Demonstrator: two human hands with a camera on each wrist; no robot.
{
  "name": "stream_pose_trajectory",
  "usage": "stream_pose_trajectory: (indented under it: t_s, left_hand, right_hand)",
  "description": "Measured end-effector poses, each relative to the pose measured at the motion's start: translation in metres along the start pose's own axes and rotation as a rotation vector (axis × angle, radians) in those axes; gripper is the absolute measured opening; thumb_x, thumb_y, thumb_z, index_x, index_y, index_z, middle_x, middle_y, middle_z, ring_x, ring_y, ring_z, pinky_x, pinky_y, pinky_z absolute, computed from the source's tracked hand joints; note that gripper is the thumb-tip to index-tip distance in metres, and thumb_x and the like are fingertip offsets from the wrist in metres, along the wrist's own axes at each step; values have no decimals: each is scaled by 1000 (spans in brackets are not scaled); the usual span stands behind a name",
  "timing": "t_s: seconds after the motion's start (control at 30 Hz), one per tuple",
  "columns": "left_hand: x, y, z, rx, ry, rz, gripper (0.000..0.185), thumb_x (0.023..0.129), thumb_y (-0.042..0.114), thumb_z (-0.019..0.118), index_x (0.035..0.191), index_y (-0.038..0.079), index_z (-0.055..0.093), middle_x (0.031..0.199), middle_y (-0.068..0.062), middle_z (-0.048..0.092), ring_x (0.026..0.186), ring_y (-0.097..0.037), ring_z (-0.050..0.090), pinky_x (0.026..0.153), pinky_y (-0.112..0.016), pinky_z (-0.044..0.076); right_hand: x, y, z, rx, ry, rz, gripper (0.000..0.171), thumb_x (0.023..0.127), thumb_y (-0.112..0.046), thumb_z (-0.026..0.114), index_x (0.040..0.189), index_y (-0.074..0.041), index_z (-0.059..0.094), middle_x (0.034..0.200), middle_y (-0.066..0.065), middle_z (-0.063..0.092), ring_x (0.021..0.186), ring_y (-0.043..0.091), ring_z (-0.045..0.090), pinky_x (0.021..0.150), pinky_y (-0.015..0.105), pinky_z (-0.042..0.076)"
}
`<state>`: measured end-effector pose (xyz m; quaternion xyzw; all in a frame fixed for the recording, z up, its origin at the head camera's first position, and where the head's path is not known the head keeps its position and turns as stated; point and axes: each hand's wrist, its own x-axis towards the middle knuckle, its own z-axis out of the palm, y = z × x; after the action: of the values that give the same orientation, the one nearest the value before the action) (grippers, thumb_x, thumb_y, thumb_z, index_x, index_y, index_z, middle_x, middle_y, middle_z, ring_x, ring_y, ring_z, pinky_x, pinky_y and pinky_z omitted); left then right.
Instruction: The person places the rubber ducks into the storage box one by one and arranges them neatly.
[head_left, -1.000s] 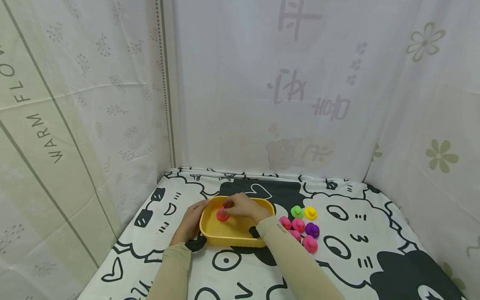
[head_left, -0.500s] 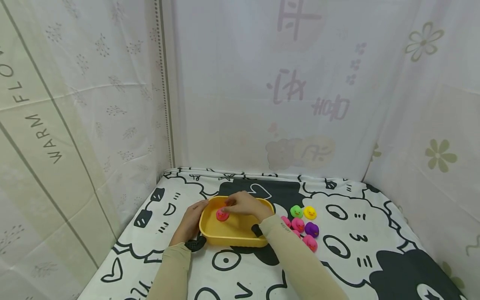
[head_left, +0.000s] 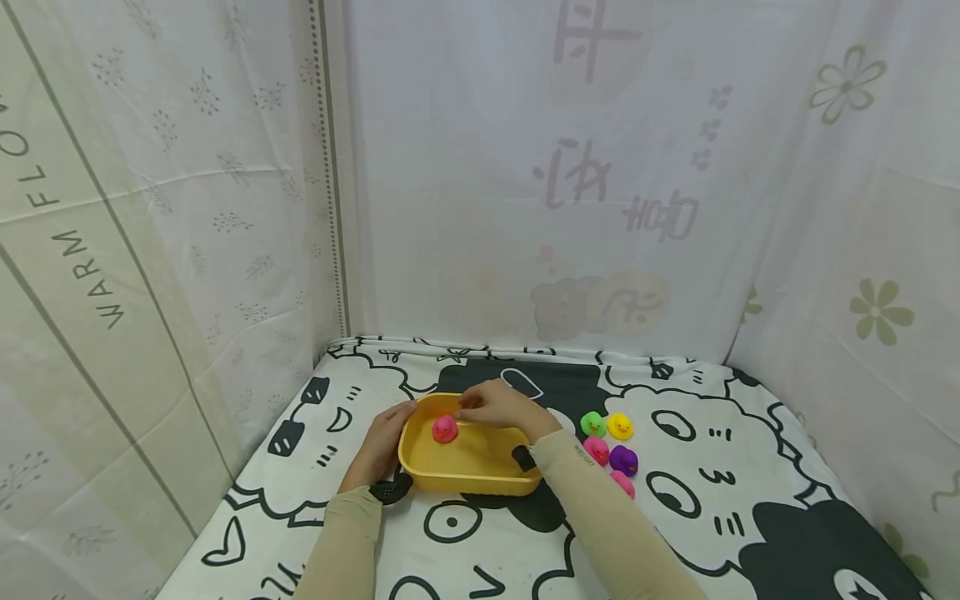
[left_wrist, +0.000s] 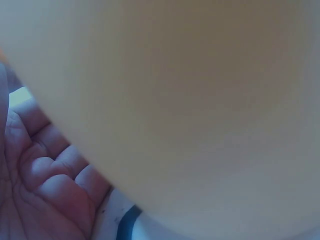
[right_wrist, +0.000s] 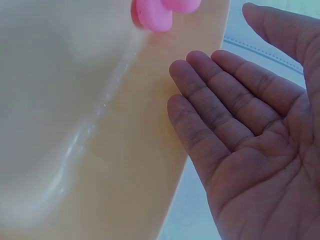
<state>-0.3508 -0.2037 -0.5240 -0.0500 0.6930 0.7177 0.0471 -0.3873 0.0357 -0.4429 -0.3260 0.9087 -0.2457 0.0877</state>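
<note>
A yellow plastic tub [head_left: 472,483] stands on the patterned cloth. At its left side my left hand [head_left: 384,440] grips the wall near the rim; in the left wrist view the blurred tub wall [left_wrist: 190,120] covers part of the bent fingers. Inside the tub, towards the far left, sits a pink rubber duck [head_left: 445,429]. Just right of that duck my right hand [head_left: 504,407] hovers over the tub, holding nothing. The right wrist view shows its fingers [right_wrist: 230,107] extended and apart from the duck, whose lower part shows at the top.
Right of the tub lie a green duck [head_left: 592,424], a yellow duck [head_left: 620,426], a purple duck [head_left: 624,460] and pink ducks [head_left: 597,450], partly hidden by the right sleeve [head_left: 600,508]. White curtains [head_left: 525,208] enclose the back and sides of the cloth-covered surface [head_left: 465,542].
My right hand has let go of the pink duck and drawn back a little to the right. The duck stays in the tub. My left hand has not moved.
</note>
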Motion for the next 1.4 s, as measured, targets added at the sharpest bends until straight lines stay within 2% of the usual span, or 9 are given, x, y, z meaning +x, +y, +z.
stream_pose_trajectory:
  t_s: [0.3, 0.53, 0.7, 0.97, 1.23, 1.4]
  left_hand:
    - [1, 1, 1, 9, 11, -4, 59, 92, 53, 55, 136, 15, 54, 143, -5, 52, 126, -21, 54, 103, -34, 51]
    - [2, -1, -1, 16, 9, -8, 58, 92, 53, 54, 136, 15, 55, 142, -6, 53, 125, -22, 54, 102, -33, 51]
    - [3, 0, -1, 9, 10, -14, 56, 93, 53, 54, 135, 16, 55, 142, -4, 53, 126, -21, 53, 102, -32, 51]
    - [2, -2, 0, -4, 4, -23, 52, 96, 48, 50, 136, 15, 54, 141, -7, 54, 123, -21, 55, 101, -32, 52]
    - [1, -1, 0, -14, 3, -2, 57, 93, 53, 54, 136, 15, 55, 141, -6, 54, 126, -22, 54, 103, -34, 51]
    - [0, 0, 0, -13, 2, -9, 54, 93, 51, 54, 135, 16, 56, 140, -5, 55, 126, -22, 54, 103, -33, 51]
  right_hand:
    - [-5, 11, -9, -7, 31, -21, 42, 93, -41, 61, 121, -11, 67, 112, -1, 71, 101, 11, 66, 90, 27, 56]
    - [-12, 17, -14, -11, 35, 3, 42, 93, -42, 61, 122, -12, 67, 114, -3, 70, 104, 12, 66, 93, 29, 56]
    - [-15, 21, -19, -18, 34, -21, 41, 93, -40, 60, 121, -11, 67, 113, -2, 71, 103, 13, 66, 91, 30, 57]
    - [-28, 32, -22, 55, 43, 52, 44, 93, -45, 60, 125, -17, 65, 118, -4, 69, 105, 14, 64, 92, 34, 57]
    - [-50, 51, -34, 102, 109, 85, 43, 92, -46, 61, 124, -19, 65, 118, -4, 69, 109, 17, 64, 95, 39, 56]
    - [-73, 72, -47, 165, 215, 105, 33, 92, -45, 61, 119, -28, 66, 116, -7, 69, 111, 17, 65, 96, 41, 55]
